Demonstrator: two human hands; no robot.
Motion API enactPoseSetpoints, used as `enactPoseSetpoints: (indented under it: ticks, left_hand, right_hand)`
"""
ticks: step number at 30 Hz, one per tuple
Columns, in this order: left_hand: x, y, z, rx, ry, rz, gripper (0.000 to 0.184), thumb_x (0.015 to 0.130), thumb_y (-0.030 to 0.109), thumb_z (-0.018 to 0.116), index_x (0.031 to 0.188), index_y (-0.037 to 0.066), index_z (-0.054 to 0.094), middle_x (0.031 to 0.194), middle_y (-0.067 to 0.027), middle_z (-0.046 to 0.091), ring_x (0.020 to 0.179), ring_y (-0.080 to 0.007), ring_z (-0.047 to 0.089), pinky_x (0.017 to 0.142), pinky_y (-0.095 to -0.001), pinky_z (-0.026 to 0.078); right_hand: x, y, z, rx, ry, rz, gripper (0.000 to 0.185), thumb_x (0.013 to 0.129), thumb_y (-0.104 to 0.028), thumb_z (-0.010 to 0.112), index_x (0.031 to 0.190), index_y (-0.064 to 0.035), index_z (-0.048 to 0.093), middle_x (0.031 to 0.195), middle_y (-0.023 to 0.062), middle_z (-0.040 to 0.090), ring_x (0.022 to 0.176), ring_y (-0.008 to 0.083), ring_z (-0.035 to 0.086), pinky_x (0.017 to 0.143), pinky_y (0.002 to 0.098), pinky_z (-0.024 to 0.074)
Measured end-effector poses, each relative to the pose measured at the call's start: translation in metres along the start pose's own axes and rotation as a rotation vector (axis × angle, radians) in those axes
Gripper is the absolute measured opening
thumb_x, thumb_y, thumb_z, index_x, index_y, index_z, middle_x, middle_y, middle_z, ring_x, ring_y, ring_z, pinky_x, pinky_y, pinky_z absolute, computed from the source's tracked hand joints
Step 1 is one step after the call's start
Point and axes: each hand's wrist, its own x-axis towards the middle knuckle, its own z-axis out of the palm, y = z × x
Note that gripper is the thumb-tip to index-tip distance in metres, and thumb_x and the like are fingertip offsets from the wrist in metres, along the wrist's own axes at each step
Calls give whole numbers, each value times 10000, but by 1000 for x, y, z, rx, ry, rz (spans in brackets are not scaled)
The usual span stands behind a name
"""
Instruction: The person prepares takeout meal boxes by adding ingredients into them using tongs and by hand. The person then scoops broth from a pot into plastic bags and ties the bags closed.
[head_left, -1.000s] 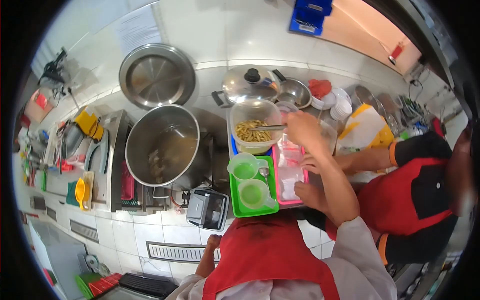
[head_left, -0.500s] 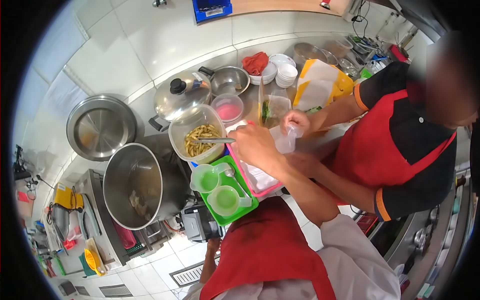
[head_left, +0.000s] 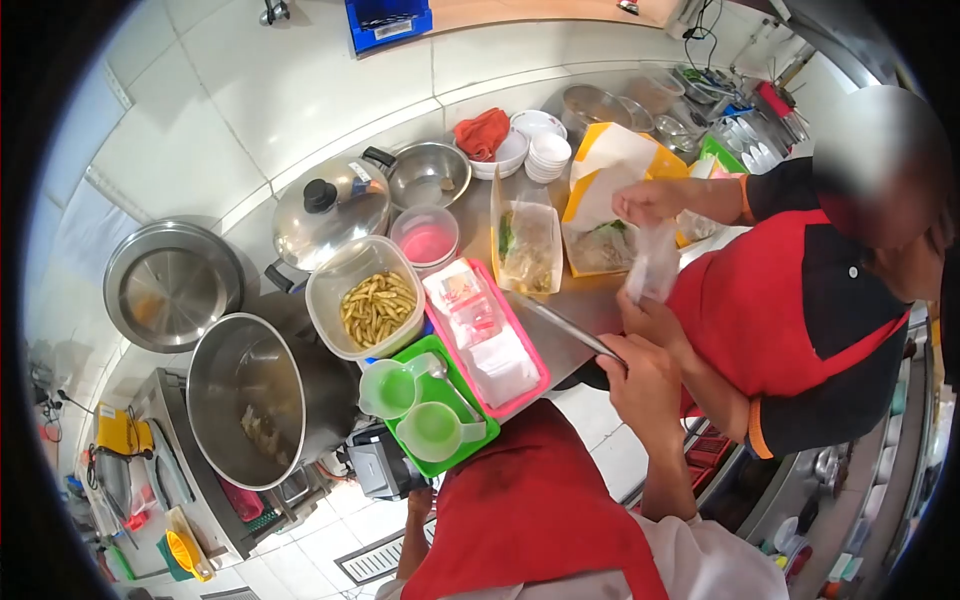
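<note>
My right hand (head_left: 645, 390) is closed around a pair of metal tongs (head_left: 565, 328), whose tips point left toward an opened food box (head_left: 529, 250) holding greens and noodle-like food. My left hand (head_left: 421, 497) hangs low beside a grey device (head_left: 382, 467); its fingers are too small and partly hidden to read. A clear tub (head_left: 342, 338) holds brownish, finger-like food pieces (head_left: 380, 308). In front of it, a green tray (head_left: 469, 452) carries two measuring jugs (head_left: 437, 432) and a ladle or spoon. A pink tray (head_left: 535, 385) with white packets lies alongside.
A co-worker in a red apron (head_left: 745, 310) stands close on the right, handling a clear plastic bag (head_left: 653, 262) over a second box (head_left: 598, 247). A large pot (head_left: 335, 400) stands at left. Behind are a lidded pan (head_left: 335, 215), a steel bowl (head_left: 425, 172) and white bowls (head_left: 549, 150).
My right hand has moved right and down with the tongs, away from above the tub. The pink tray and first box show fully. The co-worker's hands have spread apart with the bag.
</note>
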Motion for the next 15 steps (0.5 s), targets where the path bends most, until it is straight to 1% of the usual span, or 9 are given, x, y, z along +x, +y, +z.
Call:
enactPoseSetpoints:
  ticks: [3,5,9,10,11,12,13,15]
  left_hand:
    - [-6,26,-4,-29,-43,-62,297,951,238,560,944,-9,725,780,-102,717,609,-194,674,503,-341,537]
    - [-9,45,-5,-13,-28,-94,293,958,232,555,953,-7,724,783,-95,719,590,-182,670,492,-333,533]
    - [-18,79,-10,-62,-35,-74,268,971,227,548,957,20,719,784,-90,722,559,-177,660,471,-320,523]
    - [-5,61,-1,-133,-59,-103,261,973,225,548,956,26,716,781,-89,722,554,-177,659,468,-320,522]
    - [18,25,11,-205,-82,-133,254,974,223,548,955,32,714,777,-89,722,549,-177,657,465,-319,520]
    - [32,7,18,-278,-102,-163,246,976,220,548,954,38,712,773,-88,721,544,-177,656,462,-319,519]
    - [35,9,18,-359,-136,-240,235,982,226,547,953,59,710,796,-92,723,569,-183,669,470,-325,522]
    - [31,13,20,-360,-122,-179,243,981,237,547,961,61,714,809,-96,723,584,-186,674,476,-324,525]
  right_hand:
    - [4,27,2,-108,33,128,187,852,-130,698,1031,-73,693,865,122,657,821,364,647,703,476,503]
    - [17,38,3,-183,78,143,186,851,-132,698,1026,-69,688,873,127,658,826,370,646,711,477,508]
    - [46,64,-1,-307,129,206,163,852,-136,691,1001,-71,685,892,136,671,854,383,651,739,487,521]
    - [55,73,0,-324,145,217,154,852,-137,690,992,-72,688,892,139,677,861,385,654,743,489,523]
    - [64,82,1,-319,111,258,144,849,-141,690,976,-74,693,897,144,683,861,386,659,746,490,526]
    - [74,91,1,-312,77,296,134,846,-144,690,961,-76,699,901,149,689,862,387,663,749,491,528]
    - [83,101,4,-303,43,334,125,843,-147,690,945,-77,704,905,155,696,863,388,668,753,492,530]
    - [98,121,16,-309,-9,345,127,831,-161,698,917,-68,710,911,172,703,860,387,679,755,488,539]
